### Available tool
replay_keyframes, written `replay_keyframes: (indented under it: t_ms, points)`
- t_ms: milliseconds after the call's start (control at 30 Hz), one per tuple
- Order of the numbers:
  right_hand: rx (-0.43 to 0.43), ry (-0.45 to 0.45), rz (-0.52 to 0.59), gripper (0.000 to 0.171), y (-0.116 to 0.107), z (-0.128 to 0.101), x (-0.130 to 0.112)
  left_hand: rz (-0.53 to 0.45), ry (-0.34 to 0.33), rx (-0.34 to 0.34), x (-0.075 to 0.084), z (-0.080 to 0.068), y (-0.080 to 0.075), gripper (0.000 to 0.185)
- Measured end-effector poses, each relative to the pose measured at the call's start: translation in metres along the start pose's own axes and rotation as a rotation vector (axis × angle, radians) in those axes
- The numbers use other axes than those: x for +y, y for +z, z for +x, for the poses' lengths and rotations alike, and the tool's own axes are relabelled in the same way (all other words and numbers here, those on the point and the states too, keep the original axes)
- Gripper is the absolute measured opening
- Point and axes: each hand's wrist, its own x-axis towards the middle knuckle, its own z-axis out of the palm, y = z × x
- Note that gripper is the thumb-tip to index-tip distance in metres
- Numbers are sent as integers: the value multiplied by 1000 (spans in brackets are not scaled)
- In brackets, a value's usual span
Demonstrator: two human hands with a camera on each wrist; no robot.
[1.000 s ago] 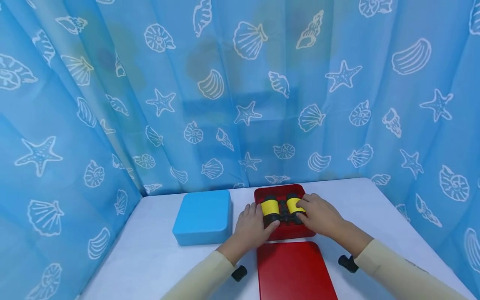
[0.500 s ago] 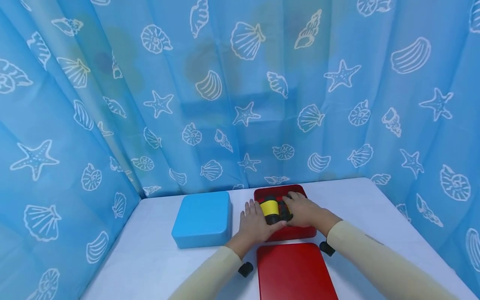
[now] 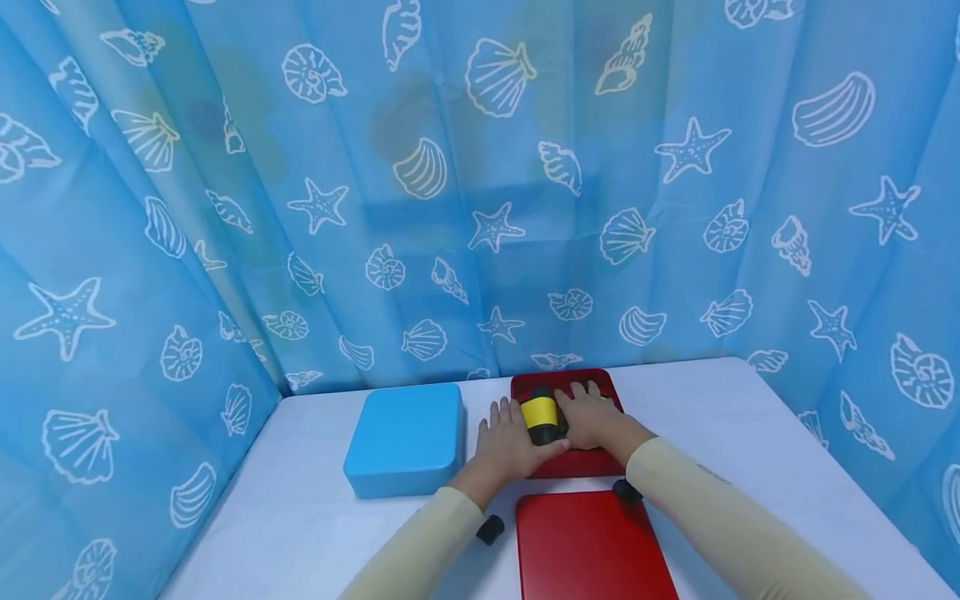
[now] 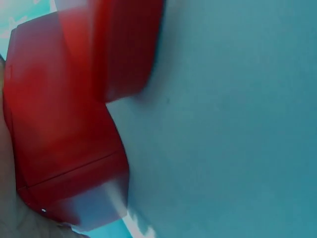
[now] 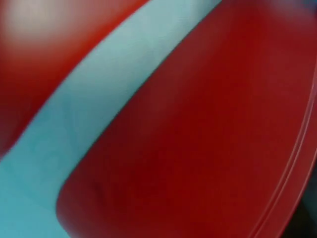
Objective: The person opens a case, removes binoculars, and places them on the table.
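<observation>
Black-and-yellow binoculars [image 3: 540, 412] lie in an open red box [image 3: 572, 464] at the back of the table. My left hand [image 3: 504, 447] rests at the box's left side with straight fingers, its thumb reaching across the front rim beside the left barrel. Spread over the binoculars' right half is my right hand [image 3: 591, 420], fingers extended, hiding most of that barrel. In the left wrist view, part of my left hand [image 4: 6, 163] shows beside the box's red wall [image 4: 59, 129]. The right wrist view shows the box's front wall [image 5: 193, 124], with the right hand out of sight.
A red lid [image 3: 592, 542] lies just in front of the box. To the left stands a closed light-blue box [image 3: 405, 427]. The white-covered table [image 3: 285, 500] is bordered by a blue shell-print curtain [image 3: 495, 275] behind and at both sides.
My right hand has moved left from the right barrel's outer side, onto the binoculars, covering their right half. My left hand stays at the box's left side, its thumb slightly farther right.
</observation>
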Motion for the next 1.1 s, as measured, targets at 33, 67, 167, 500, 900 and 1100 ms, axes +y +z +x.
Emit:
replay_keyframes:
  t_ms: [33, 67, 167, 500, 900, 1100]
  points:
    - [-7, 5, 1, 98, 1, 1, 0, -7, -3, -3, 0, 0, 0, 118]
    - [-12, 7, 2, 98, 1, 2, 0, -12, -7, -6, 0, -1, 0, 119]
    - [-28, 23, 24, 97, 4, 4, 4, -26, -18, -9, 1, -1, 0, 119]
    - [-34, 9, 32, 95, 2, 5, 12, -49, -37, -24, 9, -6, -4, 118]
    - [-23, -11, -36, 98, 0, 6, 11, -61, -44, -12, 7, -6, 0, 117]
    - [-6, -26, -39, 106, -15, 2, 6, -78, -42, -5, 6, -7, 1, 116]
